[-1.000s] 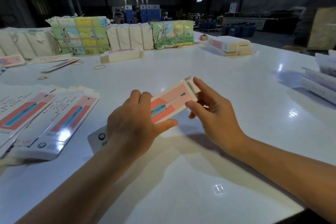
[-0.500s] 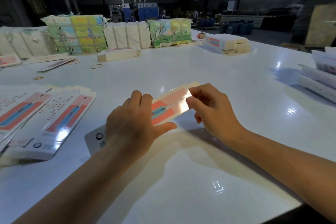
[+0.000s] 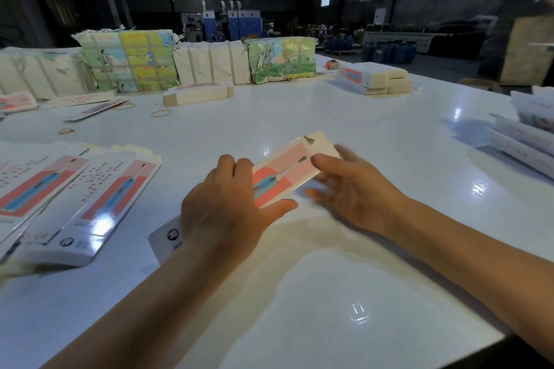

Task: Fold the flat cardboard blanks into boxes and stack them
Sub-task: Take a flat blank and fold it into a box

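Note:
A long narrow box blank (image 3: 284,172) with a pink and red toothbrush print lies slanted just above the white table (image 3: 329,293). My left hand (image 3: 221,207) grips its middle, fingers over the far edge and thumb along the near edge. My right hand (image 3: 356,189) is at the far end with fingers spread and fairly straight, the index finger touching the near edge; it is blurred. A plain end flap (image 3: 322,144) sticks out beyond my right hand. Flat blanks (image 3: 114,189) of the same print lie fanned at the left.
Long white boxes (image 3: 524,147) lie piled at the right edge. At the back stand wrapped bundles (image 3: 129,61), a banded stack of blanks (image 3: 198,93) and a white stack (image 3: 374,78). Rubber bands (image 3: 161,113) lie loose on the table.
My right hand has gone from pinching the far end to spread fingers, and the end flap now sticks out again. My left hand keeps its grip.

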### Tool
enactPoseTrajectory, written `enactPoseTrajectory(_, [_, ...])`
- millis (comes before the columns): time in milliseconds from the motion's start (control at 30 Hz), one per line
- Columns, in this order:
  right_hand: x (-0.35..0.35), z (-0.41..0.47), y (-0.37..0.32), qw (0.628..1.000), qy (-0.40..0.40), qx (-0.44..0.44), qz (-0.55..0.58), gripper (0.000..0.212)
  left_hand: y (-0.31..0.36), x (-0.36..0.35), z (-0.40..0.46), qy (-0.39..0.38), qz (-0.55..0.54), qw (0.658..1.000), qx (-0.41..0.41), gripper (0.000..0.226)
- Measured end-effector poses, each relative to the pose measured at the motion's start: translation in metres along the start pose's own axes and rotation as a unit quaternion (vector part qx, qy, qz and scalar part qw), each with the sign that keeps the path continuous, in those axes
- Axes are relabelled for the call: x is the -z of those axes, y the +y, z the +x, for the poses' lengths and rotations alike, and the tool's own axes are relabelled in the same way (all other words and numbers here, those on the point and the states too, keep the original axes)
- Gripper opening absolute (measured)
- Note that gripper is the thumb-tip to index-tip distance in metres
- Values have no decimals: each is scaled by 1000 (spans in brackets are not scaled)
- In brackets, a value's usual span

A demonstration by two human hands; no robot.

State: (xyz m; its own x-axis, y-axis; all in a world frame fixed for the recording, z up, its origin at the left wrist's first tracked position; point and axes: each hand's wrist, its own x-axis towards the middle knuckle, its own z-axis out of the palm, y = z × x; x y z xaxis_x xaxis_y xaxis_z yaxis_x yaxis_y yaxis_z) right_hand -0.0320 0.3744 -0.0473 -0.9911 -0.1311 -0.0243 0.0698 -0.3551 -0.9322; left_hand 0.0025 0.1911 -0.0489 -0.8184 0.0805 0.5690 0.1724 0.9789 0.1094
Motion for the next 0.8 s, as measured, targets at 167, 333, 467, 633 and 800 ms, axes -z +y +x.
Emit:
enactPoseTrajectory(167, [-3,3,3,993,-84,69,54,26,7,-1,-1,6,-35,999,-22,92])
enactPoseTrajectory(333, [2,-6,3,887,32,321,-329,15,12,0,-4,16,-67,997,-31,89])
enactPoseTrajectory(467, [2,-12,2,703,36,385,-597,33,13,0,-7,22,-66,997,-32,78])
enactPoseTrajectory(633, [-10,-16,15,736,-24,338,-586,46,12,-2,-3,53,-42,996,-63,65])
enactPoseTrajectory(800, [-11,-9,8,964,-65,188,-176,29,11,-2,-1,97,-46,990,-91,67])
